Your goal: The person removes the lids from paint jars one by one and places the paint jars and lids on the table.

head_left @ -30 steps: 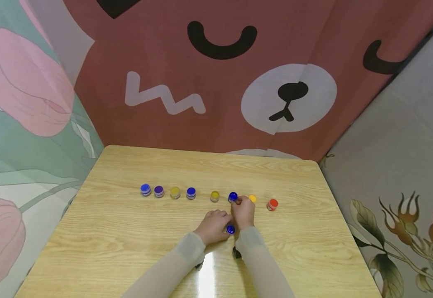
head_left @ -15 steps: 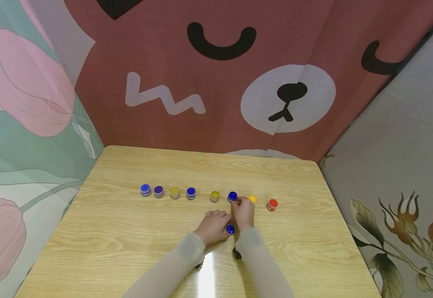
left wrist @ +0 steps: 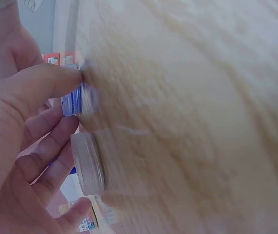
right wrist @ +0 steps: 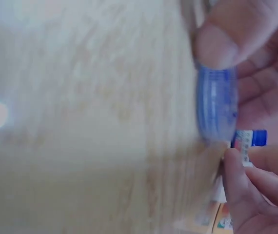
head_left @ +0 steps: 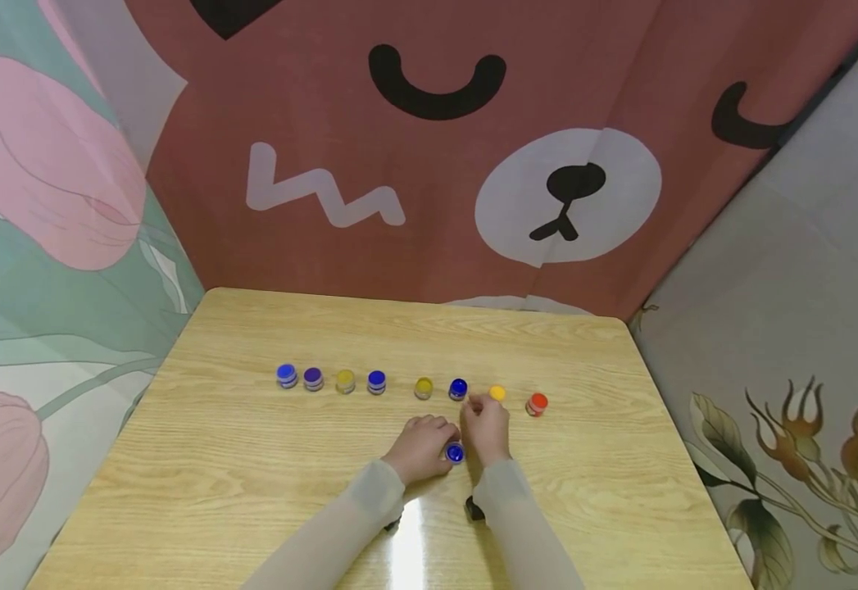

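My left hand rests low over the table and holds a ribbed round jar lid, blue inside. In the left wrist view the blue lid sits between thumb and fingers, and a clear ribbed lid is by the outer fingers. That clear lid is hidden in the head view. My right hand has its fingertips beside a small dark-blue paint jar, seemingly apart from it. In the right wrist view its thumb is near the labelled blue jar; nothing plainly shows between its fingers.
Paint jars stand in a row across the wooden table: light blue, purple, yellow, blue, another yellow, orange-yellow and red. A bear-print curtain hangs behind.
My right hand has come away from the dark-blue jar, shifting slightly right and toward me. The left hand keeps holding the blue lid in much the same place.
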Available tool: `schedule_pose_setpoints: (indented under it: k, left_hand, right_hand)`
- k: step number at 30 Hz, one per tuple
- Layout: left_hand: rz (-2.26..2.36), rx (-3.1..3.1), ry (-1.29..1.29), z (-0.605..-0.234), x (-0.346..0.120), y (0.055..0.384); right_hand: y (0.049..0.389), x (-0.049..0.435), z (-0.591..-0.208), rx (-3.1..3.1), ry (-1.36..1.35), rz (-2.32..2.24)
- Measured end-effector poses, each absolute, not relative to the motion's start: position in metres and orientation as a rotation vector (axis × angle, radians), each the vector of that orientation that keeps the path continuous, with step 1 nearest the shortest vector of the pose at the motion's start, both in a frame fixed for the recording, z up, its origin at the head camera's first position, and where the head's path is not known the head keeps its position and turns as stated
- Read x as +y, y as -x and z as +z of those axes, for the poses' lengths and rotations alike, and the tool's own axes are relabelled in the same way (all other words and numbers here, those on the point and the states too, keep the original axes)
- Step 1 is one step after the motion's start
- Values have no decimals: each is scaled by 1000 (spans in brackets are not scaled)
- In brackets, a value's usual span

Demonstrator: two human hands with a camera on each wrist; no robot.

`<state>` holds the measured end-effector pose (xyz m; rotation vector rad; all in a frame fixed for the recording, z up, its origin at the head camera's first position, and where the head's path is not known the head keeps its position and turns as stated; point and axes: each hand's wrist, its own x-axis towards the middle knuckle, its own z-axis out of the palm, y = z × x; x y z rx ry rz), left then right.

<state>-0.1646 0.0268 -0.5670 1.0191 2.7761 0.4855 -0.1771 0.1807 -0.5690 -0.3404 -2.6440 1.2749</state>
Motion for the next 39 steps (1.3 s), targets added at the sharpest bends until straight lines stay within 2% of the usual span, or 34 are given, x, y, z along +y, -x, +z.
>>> schedule_pose_setpoints:
  k: [11,22,39]
  left_hand:
    - [494,2785,-1038,-569,28,164]
    - [533,2767,-994,-565,33,169]
    - [1006,2538,-756,-563,73,195]
  right_hand:
    - [158,209,-577,-2554,394,1329]
    - [154,236,-583,-2476,518,1313]
    - [162,236,-584,-2429,511,1549]
